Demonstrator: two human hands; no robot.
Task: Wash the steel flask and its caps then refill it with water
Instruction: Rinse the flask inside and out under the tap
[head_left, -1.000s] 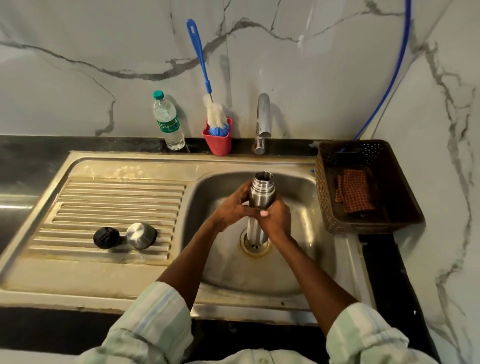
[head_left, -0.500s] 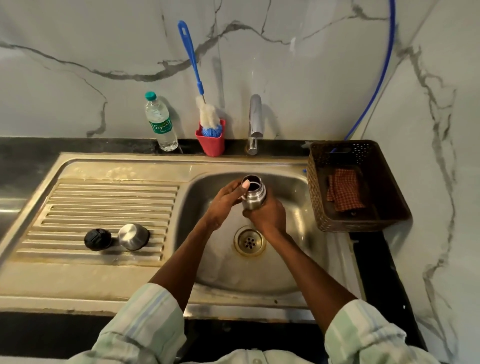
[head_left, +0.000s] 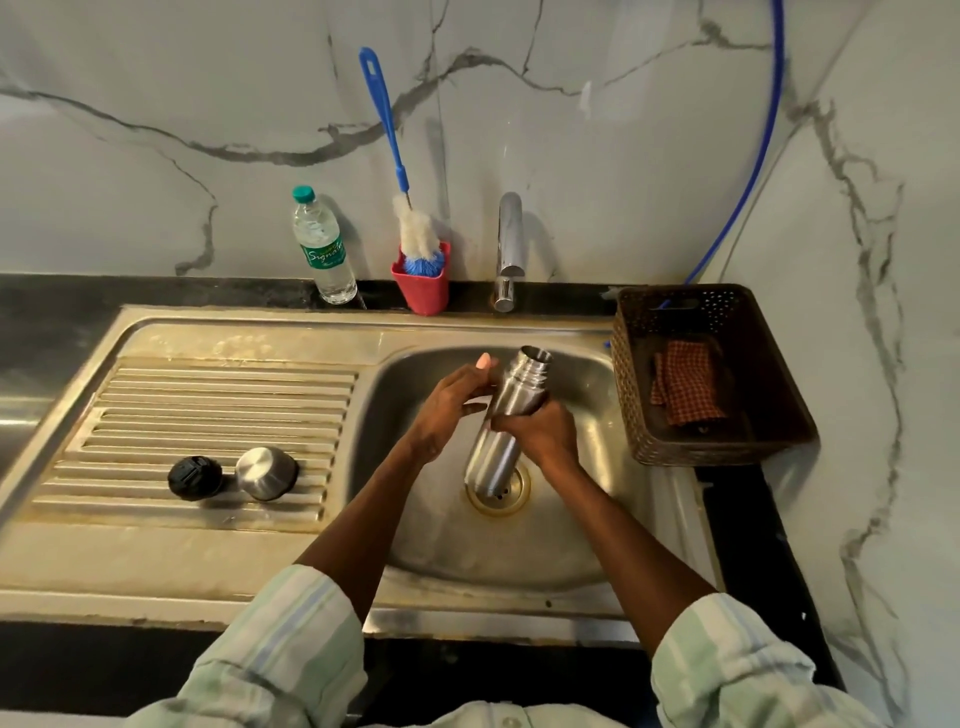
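The steel flask (head_left: 511, 415) is held over the sink basin (head_left: 415, 405), open mouth tilted up and to the right, its base above the drain (head_left: 500, 493). My right hand (head_left: 543, 434) grips the flask round its middle. My left hand (head_left: 449, 402) lies against the flask's left side near the neck, fingers extended, thumb raised. On the ribbed draining board (head_left: 208, 415) to the left stand the black inner cap (head_left: 195, 477) and the steel outer cap (head_left: 266, 472), side by side.
Behind the sink stand a chrome tap (head_left: 509, 249), a red cup (head_left: 422, 288) holding a blue-handled bottle brush (head_left: 395, 156), and a plastic water bottle (head_left: 322, 247). A brown basket (head_left: 727, 447) with a checked cloth (head_left: 685, 384) sits right of the basin. No water runs from the tap.
The flask went from upright over the drain, to raised with its mouth towards me, to tilted with the mouth up and right. My left hand has slid along its side.
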